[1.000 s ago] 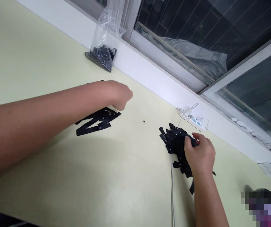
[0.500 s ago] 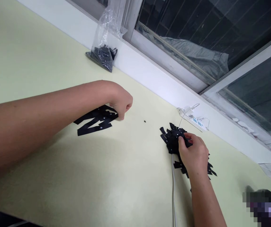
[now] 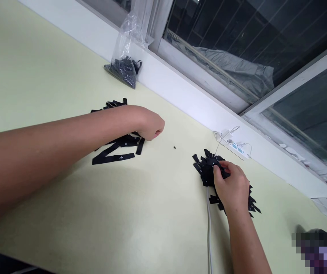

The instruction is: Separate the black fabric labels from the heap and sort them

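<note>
My left hand [image 3: 152, 123] is curled over the right end of a loose group of black ribbon strips [image 3: 113, 157] with small white marks. Its fingertips are turned under and hidden. One short strip [image 3: 140, 146] sticks out from beneath it; whether the fingers hold it does not show. On the right, my right hand [image 3: 234, 186] is closed, thumb against fingers, on a black strip [image 3: 225, 174] at the top of a dense pile of black strips [image 3: 208, 173]. The palm covers part of that pile.
A clear plastic bag [image 3: 123, 70] with black pieces leans at the wall. A white cable [image 3: 209, 228] runs under the right pile; a power strip [image 3: 234, 145] lies behind. A tiny dark speck [image 3: 174, 147] lies between the hands. A blurred dark object [image 3: 320, 251] sits lower right.
My left hand has moved slightly right, its fingers turned further under. A short strip and more of the left group now show around the arm. My right hand has barely moved.
</note>
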Tool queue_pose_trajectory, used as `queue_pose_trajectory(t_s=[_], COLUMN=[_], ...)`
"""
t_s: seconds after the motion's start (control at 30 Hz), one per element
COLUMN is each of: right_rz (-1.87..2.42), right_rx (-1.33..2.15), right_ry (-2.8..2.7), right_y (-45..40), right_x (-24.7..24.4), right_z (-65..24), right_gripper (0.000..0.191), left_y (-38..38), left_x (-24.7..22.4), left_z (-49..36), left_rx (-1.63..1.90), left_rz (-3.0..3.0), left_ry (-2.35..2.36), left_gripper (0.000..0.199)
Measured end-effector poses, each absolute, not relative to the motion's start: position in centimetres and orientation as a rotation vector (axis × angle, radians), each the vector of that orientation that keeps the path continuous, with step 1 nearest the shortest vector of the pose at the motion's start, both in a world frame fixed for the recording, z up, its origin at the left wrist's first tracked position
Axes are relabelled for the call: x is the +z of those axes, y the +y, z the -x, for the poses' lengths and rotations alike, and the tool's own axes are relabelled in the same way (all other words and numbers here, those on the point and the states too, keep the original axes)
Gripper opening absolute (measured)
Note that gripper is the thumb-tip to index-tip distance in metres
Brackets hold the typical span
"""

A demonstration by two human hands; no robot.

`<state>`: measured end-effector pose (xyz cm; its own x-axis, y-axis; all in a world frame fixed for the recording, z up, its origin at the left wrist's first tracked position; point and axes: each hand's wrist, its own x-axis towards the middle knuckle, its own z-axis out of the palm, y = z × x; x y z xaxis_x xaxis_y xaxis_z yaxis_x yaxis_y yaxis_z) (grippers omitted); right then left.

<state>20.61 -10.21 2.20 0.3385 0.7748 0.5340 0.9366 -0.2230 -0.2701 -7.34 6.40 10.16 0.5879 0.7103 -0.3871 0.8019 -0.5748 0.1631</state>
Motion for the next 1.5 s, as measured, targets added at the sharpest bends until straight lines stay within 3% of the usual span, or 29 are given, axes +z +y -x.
queue_pose_trajectory(t_s=[0.27,0.47,0.63,0.9,1.1,1.37,1.5], right_rz=[1.856,1.516,1.262,1.338,1.356,1.331,1.473], right_rx=[-0.192,0.568,0.971,0.980,0.928,0.901,0.563], right_ry=[-1.502,-1.424,-1.343,-1.051,-0.987,-0.999,-1.113], right_y=[-10.5,-10.7,-10.8,-10.5,-10.4,-10.5,-10.8], right_x=[2.6,2.2,1.8,1.6,1.8,1.8,1.6], right_z=[-18.8,-15.5,-14.4,-14.6,-14.6,-14.9,-15.2], right_gripper=[0.029,0.031,0.030,0.026,0.026,0.022,0.023], left_y=[5.7,4.2,1.3,-0.8,-0.3,-0.2,-0.1], left_x=[10.5,9.7,7.7,4.6,4.6,4.7,5.0], left_z=[6.8,4.7,2.4,0.5,0.1,0.4,0.8], left_rx=[0.076,0.501,0.553,0.781,0.876,0.921,0.970], left_rz=[-2.562,-2.339,-2.027,-1.591,-1.526,-1.553,-1.583], left_ry=[1.013,0.515,0.281,0.354,0.461,0.443,0.500], left_gripper=[0.021,0.014,0.008,0.013,0.005,0.021,0.040])
